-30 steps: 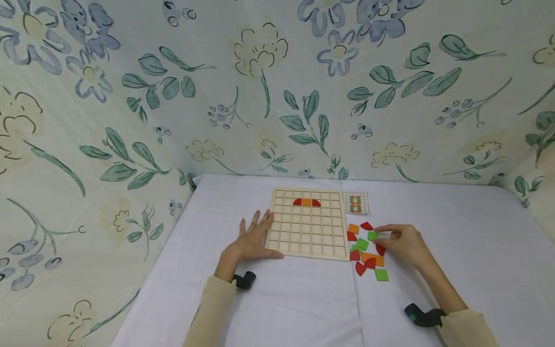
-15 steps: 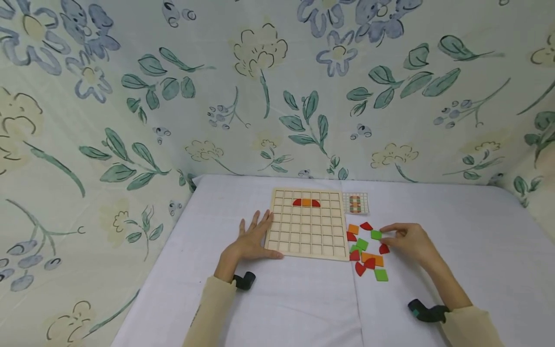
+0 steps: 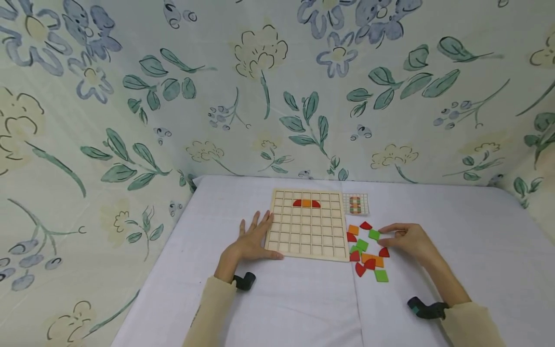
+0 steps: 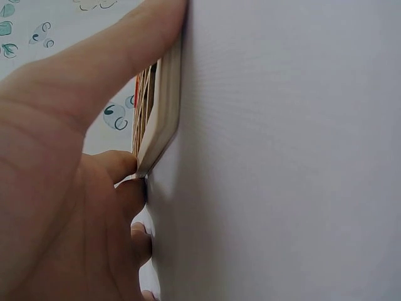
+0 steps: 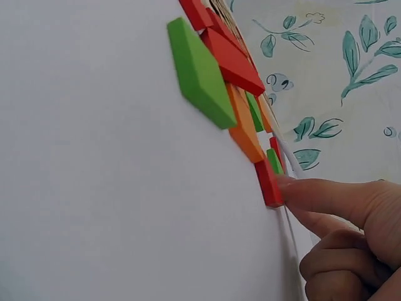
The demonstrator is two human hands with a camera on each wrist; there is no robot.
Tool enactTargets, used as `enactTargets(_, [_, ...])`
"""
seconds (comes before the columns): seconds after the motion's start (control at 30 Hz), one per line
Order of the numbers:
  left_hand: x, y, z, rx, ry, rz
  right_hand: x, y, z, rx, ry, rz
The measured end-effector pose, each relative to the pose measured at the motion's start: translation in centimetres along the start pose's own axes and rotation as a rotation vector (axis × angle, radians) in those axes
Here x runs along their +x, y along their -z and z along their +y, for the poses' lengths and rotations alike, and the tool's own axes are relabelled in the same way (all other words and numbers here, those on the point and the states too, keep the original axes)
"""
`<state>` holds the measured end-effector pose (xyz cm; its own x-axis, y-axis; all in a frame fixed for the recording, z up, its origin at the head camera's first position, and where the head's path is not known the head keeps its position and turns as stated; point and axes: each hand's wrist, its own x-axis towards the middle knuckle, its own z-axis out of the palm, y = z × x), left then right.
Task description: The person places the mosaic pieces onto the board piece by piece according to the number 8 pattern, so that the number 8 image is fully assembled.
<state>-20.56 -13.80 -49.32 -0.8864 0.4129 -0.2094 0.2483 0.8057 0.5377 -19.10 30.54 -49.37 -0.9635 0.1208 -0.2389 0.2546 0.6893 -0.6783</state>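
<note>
A right hand [image 3: 407,242] pinches a bright green, square, flat-faced tile [image 3: 374,235] just to the right of a pale wooden, square grid board [image 3: 305,236], thumb and index fingertip meeting the tile's side farthest from the board. Whether the tile is off the cloth cannot be told.

Judging by its small, chunky build, the tile, probably painted wood, should prove light, stiff and hard to break, though its smooth faces may slip on fabric or skin. Two opposite edges look the surest hold, leaving the underside free for a board cell.

The right forearm slants in from below and right of the board, the other fingers tucked toward the palm. In the right wrist view, a red quarter-circle tile [image 5: 269,185] sits right by the fingertips, close enough to be nudged.

The left hand [image 3: 251,242] grasps nothing; its fingers spread against the board's left edge, thumb stretched along the near-left corner, seemingly as a brace.

Near the board's far edge, an orange square tile [image 3: 306,203] sits between two red quarter-circles. A small printed pattern card [image 3: 355,204] lies beside the board's upper right side.
</note>
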Motion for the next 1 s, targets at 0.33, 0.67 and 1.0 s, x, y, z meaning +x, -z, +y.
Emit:
enactTargets(0.33, [0.0, 0.0, 0.2, 0.010, 0.000, 0.004, -0.4, -0.5, -0.3, -0.054, 0.072, 0.069])
enactTargets(0.67, [-0.2, 0.0, -0.1, 0.006, -0.006, 0.006, -0.7, -0.5, -3.4, -0.027, 0.172, 0.032])
enactTargets(1.0, [0.0, -0.1, -0.1, 0.004, -0.013, 0.004, 1.9, -4.2, -8.0, 0.062, 0.256, -0.054])
